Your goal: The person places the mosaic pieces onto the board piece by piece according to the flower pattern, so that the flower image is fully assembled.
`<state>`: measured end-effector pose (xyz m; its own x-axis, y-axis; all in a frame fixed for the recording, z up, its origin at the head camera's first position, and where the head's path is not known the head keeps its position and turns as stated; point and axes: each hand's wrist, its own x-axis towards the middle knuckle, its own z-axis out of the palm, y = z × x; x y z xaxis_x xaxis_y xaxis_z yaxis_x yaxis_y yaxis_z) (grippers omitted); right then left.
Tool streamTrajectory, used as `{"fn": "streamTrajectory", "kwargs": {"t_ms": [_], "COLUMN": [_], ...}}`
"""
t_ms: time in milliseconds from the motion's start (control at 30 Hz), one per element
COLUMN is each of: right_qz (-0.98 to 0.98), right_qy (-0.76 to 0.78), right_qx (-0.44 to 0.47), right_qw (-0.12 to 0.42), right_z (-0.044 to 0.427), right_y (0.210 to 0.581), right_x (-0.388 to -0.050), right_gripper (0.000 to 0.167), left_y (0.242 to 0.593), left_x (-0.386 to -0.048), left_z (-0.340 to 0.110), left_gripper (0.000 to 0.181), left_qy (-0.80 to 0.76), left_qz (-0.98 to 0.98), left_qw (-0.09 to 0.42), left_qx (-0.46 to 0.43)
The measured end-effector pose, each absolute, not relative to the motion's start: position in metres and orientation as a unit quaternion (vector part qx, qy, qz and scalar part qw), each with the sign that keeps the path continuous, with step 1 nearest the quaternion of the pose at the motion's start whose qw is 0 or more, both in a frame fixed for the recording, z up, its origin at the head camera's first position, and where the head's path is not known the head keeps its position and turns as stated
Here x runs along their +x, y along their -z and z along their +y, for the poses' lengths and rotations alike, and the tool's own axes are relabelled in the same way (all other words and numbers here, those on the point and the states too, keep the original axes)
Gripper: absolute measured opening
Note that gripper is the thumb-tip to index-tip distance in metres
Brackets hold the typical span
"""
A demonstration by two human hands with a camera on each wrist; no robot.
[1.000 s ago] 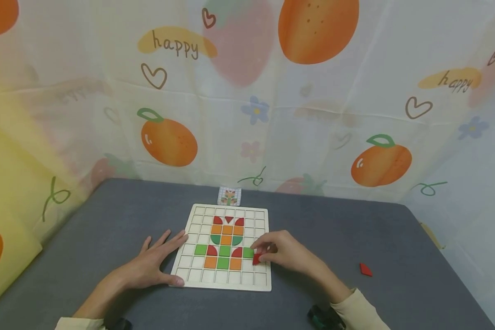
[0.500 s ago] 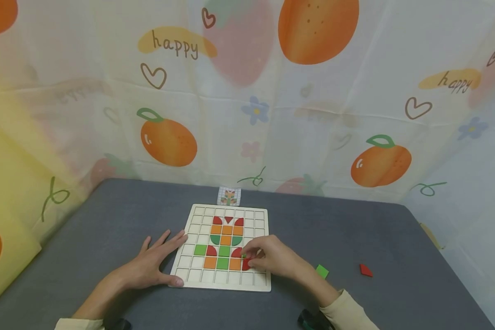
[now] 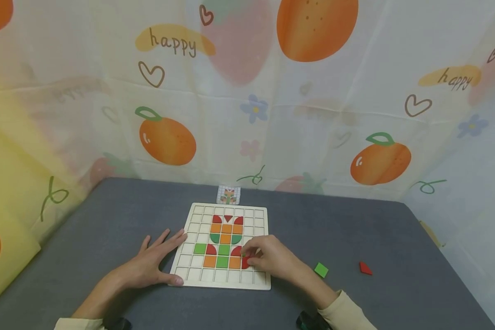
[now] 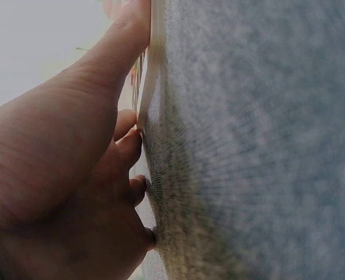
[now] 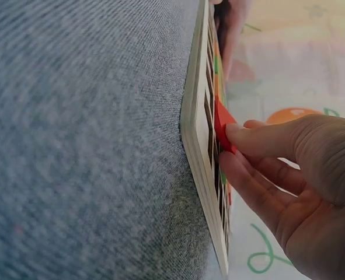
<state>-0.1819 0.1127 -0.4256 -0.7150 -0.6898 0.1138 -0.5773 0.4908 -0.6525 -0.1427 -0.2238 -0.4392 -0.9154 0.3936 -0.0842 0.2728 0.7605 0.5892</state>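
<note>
My right hand [image 3: 274, 257] pinches a red tile [image 5: 223, 125] with a curved edge, over the lower right of a white grid board [image 3: 218, 277]. In the right wrist view the tile is tilted against the board's face between thumb and fingertips. The board carries a flower pattern of red, orange and green tiles. My fingers partly cover a red tile [image 3: 236, 250] and the cells around it. My left hand [image 3: 148, 262] lies spread at the board's left edge, thumb at the near corner and fingertips on the rim.
A small pattern card [image 3: 228, 195] lies just behind the board. On the grey table [image 3: 297, 215], to the right of my forearm, are a green square tile [image 3: 321, 270] and a red tile [image 3: 365, 268]. A printed curtain [image 3: 313, 114] stands behind the table.
My right hand has moved left with the red tile, to beside the lower orange tile. A green square on the table has come out from behind my forearm. The left hand stays put.
</note>
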Motion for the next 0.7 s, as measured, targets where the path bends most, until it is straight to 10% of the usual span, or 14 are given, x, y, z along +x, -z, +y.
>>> {"fn": "streamTrajectory", "kwargs": {"t_ms": [700], "right_qz": [0.869], "right_qy": [0.317], "right_qx": [-0.372], "right_qw": [0.077], "right_z": [0.1121], "right_y": [0.4236], "right_x": [-0.1798], "right_gripper": [0.017], "left_y": [0.4379], "left_x": [-0.142], "left_z": [-0.2234], "left_gripper": [0.11], "left_qy": [-0.296], "left_qz": [0.933], "left_qw": [0.104], "left_qx": [0.179]}}
